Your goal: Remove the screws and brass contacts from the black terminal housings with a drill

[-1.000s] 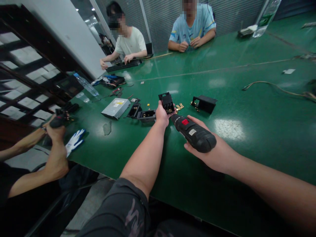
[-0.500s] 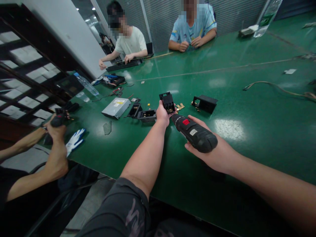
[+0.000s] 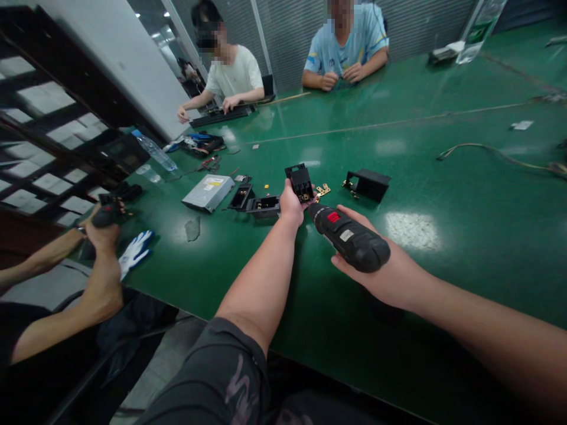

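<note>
My left hand (image 3: 292, 205) is closed around a black plastic socket housing (image 3: 302, 182) with brass parts at its near end, held up over the green table. In my right hand (image 3: 376, 265) is a black cordless drill (image 3: 352, 237) with a red switch on top. Its front end points at the near end of the housing; the tip and any contact there are hidden. Brass plates (image 3: 323, 190) lie just right of my left hand. A black plastic housing (image 3: 368, 184) rests further right, and open black boxes (image 3: 264, 206) with brass bits sit to the left.
A silver disc drive (image 3: 209, 192), a blue-white glove (image 3: 135, 252) and a plastic bottle (image 3: 155, 150) are on the left. A co-worker's hand (image 3: 104, 230) holds another drill there. Two people sit across the table (image 3: 465, 236). Cables (image 3: 496, 154) lie at the right.
</note>
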### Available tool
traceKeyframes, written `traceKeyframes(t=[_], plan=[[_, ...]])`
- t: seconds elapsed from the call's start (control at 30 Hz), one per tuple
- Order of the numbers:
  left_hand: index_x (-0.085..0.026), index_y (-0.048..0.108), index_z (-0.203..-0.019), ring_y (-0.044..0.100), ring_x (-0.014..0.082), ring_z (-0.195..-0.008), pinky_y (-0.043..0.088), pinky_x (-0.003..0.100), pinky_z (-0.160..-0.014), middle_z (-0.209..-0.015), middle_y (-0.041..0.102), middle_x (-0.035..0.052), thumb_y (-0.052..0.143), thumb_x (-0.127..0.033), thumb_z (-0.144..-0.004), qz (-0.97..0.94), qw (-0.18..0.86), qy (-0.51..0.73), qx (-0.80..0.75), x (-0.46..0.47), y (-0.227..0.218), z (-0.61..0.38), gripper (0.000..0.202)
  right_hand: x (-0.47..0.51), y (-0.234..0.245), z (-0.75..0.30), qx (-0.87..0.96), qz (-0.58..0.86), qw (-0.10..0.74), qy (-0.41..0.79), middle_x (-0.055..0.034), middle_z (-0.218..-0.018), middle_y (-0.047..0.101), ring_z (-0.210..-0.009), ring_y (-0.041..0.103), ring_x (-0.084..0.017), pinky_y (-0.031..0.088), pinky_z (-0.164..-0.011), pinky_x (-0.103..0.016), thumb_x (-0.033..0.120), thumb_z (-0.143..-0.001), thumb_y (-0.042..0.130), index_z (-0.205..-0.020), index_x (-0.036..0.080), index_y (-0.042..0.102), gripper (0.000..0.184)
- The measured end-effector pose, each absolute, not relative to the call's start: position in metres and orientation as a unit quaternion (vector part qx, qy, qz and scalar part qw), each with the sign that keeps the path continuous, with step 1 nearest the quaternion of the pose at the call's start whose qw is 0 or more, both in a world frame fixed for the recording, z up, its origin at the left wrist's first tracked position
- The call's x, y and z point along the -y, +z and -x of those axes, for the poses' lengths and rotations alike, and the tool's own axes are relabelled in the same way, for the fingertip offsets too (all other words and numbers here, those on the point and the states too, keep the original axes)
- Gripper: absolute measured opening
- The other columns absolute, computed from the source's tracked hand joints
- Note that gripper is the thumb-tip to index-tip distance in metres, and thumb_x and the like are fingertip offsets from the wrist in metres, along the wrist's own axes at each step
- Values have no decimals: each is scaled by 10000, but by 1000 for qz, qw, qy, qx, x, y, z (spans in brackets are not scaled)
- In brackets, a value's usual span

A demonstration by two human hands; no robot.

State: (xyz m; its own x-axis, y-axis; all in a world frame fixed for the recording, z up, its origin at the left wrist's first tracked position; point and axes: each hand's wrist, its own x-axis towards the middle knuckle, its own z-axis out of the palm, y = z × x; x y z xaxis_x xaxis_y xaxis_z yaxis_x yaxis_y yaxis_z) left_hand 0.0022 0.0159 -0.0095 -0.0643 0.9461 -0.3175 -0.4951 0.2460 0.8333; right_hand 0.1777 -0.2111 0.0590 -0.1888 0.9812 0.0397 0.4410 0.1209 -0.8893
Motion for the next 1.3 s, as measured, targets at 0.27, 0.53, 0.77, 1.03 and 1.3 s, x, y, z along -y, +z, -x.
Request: traceKeyframes(t=[0.27, 0.53, 0.77, 1.03, 1.3], plan=[[-145, 807, -1389, 770, 198, -663, 630, 339, -768, -862, 841, 91, 405, -665, -1191, -252, 639, 561, -461, -15, -8, -3, 686, 211, 57, -179, 668, 529, 354, 385, -116, -1184, 900, -1032, 880, -390, 673, -989, -577, 427, -959, 783, -1867, 270, 311, 1035], [-151, 817, -1362, 766, 202, -671, 624, 340, -764, -857, 833, 91, 425, -681, -1182, -242, 641, 564, -461, -14, -7, -2, 683, 211, 58, -178, 663, 534, 349, 392, -135, -1212, 897, -1029, 877, -397, 671, -978, -582, 445, -950, 782, -1872, 258, 303, 1056], [-149, 829, -1338, 765, 202, -674, 621, 342, -761, -872, 837, 93, 409, -669, -1189, -249, 641, 562, -460, -16, -10, -2, 685, 211, 58, -178, 661, 536, 346, 394, -129, -1207, 895, -1053, 873, -400, 659, -1014, -608, 442, -952, 780, -1878, 259, 291, 1063], [-147, 819, -1365, 780, 211, -693, 628, 347, -776, -866, 838, 97, 437, -699, -1173, -240, 643, 563, -459, -15, -9, -2, 699, 212, 58, -178, 665, 529, 353, 391, -132, -1208, 898, -1052, 881, -396, 673, -986, -576, 435, -959, 778, -1871, 249, 304, 1044], [-152, 826, -1356, 781, 205, -701, 635, 335, -755, -885, 849, 99, 385, -645, -1201, -263, 636, 561, -460, -17, -11, -1, 679, 211, 55, -179, 669, 530, 352, 384, -120, -1229, 898, -1016, 884, -377, 683, -967, -552, 431, -969, 791, -1871, 286, 307, 1034]])
